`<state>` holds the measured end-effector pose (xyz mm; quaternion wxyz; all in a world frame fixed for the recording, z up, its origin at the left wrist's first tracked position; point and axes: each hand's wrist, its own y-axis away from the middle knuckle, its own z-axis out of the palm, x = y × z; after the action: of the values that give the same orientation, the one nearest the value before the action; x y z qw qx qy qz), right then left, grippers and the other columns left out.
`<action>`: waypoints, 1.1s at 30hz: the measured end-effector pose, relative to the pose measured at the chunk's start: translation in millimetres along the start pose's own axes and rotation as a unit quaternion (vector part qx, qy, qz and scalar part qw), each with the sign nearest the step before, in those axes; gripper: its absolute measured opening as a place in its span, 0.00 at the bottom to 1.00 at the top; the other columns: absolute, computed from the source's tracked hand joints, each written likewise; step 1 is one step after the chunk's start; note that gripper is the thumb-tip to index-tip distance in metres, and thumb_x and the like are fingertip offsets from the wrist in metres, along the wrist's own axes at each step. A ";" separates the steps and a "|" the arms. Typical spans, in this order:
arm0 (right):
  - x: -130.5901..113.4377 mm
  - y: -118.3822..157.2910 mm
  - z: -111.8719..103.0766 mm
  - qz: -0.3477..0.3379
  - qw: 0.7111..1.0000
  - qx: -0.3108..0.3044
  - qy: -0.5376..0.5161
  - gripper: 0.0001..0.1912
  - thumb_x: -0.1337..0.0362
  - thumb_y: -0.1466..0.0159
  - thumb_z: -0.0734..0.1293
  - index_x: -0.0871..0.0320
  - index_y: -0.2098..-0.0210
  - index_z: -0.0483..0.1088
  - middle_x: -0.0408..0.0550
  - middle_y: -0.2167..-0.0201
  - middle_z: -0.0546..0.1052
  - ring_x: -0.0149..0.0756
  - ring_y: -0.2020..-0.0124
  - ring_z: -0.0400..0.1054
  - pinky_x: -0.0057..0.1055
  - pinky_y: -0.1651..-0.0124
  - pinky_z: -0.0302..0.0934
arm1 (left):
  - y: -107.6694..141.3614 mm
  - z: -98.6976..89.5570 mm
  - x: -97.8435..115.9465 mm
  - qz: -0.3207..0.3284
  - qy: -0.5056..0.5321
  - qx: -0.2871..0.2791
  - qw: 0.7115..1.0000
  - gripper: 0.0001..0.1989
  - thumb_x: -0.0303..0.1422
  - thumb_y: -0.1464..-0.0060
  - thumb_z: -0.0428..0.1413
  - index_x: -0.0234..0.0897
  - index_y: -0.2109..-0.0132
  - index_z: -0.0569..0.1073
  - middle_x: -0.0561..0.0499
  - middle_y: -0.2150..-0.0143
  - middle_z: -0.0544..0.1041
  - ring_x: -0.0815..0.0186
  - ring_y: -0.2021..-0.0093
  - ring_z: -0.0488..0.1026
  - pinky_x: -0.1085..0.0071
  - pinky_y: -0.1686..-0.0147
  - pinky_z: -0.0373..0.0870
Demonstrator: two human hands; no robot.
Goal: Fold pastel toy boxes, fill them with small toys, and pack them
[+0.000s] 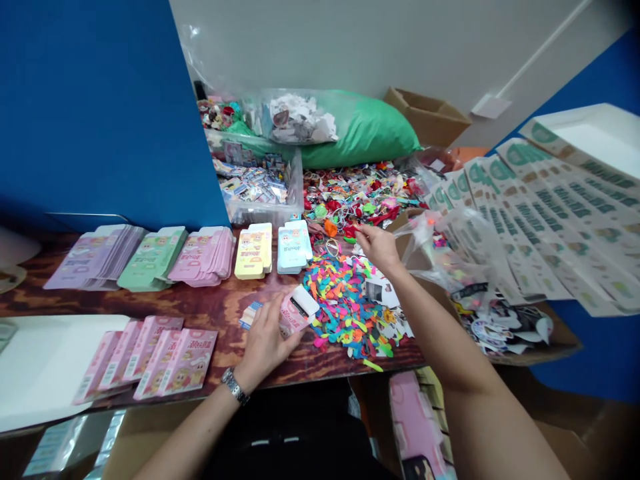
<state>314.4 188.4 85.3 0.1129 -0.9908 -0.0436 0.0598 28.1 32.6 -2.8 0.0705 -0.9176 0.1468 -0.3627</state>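
My left hand, with a metal watch at the wrist, is closed around a small pink carton whose white end flap stands up. Dark contents show at its mouth. Beside those fingers lies a small blue-and-white stack, partly covered by the hand. My right hand reaches to the front of a heap of mixed small trinkets. Its thumb and fingers are pinched together beside something red; what they hold is too small to make out. Below this hand spreads a pile of small bright uninflated balloons.
Flattened cartons in purple, green, pink, yellow and blue line the table. Filled pink boxes stand at left near a white tray. Printed sheets and a cardboard box are at right.
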 end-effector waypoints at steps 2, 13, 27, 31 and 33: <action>-7.9 6.6 -10.8 -0.021 0.998 0.016 -0.056 0.14 0.62 0.33 0.59 0.60 0.61 0.76 0.50 0.67 0.78 0.35 0.66 0.70 0.26 0.64 0.56 | -3.0 -1.7 0.8 -0.003 0.004 0.008 1.000 0.35 0.44 0.47 0.59 0.36 0.36 0.58 0.39 0.47 0.71 0.52 0.49 0.70 0.56 0.50 0.69; -94.6 63.6 -41.4 -0.232 0.931 -0.226 -0.167 0.12 0.66 0.34 0.62 0.60 0.70 0.74 0.43 0.75 0.75 0.27 0.75 0.65 0.23 0.70 0.50 | -7.7 -7.5 -1.5 0.004 -0.050 0.068 0.996 0.35 0.39 0.48 0.60 0.32 0.37 0.58 0.38 0.48 0.72 0.51 0.48 0.69 0.56 0.50 0.69; -119.7 94.3 -13.2 -0.334 0.914 0.020 -0.229 0.09 0.66 0.32 0.61 0.58 0.56 0.71 0.50 0.62 0.77 0.36 0.61 0.71 0.31 0.58 0.65 | -4.2 -10.3 1.0 -0.029 0.034 0.054 0.998 0.38 0.41 0.48 0.61 0.35 0.35 0.56 0.41 0.44 0.71 0.54 0.46 0.70 0.58 0.46 0.68; -125.9 105.9 -3.9 -0.275 0.928 0.074 -0.239 0.05 0.64 0.34 0.64 0.55 0.61 0.73 0.48 0.66 0.78 0.38 0.62 0.70 0.37 0.55 0.65 | -4.7 -12.4 6.6 -0.036 0.063 0.057 0.996 0.38 0.40 0.48 0.60 0.35 0.35 0.55 0.39 0.38 0.67 0.54 0.40 0.68 0.57 0.42 0.66; -128.3 109.9 -1.7 -0.258 0.931 0.093 -0.241 0.04 0.63 0.35 0.66 0.54 0.63 0.74 0.49 0.65 0.78 0.39 0.61 0.69 0.39 0.54 0.65 | -3.8 -12.3 7.9 -0.037 0.075 0.056 0.995 0.40 0.39 0.48 0.60 0.36 0.33 0.52 0.39 0.36 0.65 0.54 0.39 0.66 0.57 0.41 0.66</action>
<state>195.7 68.5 75.7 0.2022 -0.8864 -0.3176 0.2693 26.0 33.4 12.2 0.0969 -0.8871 0.0968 -0.4407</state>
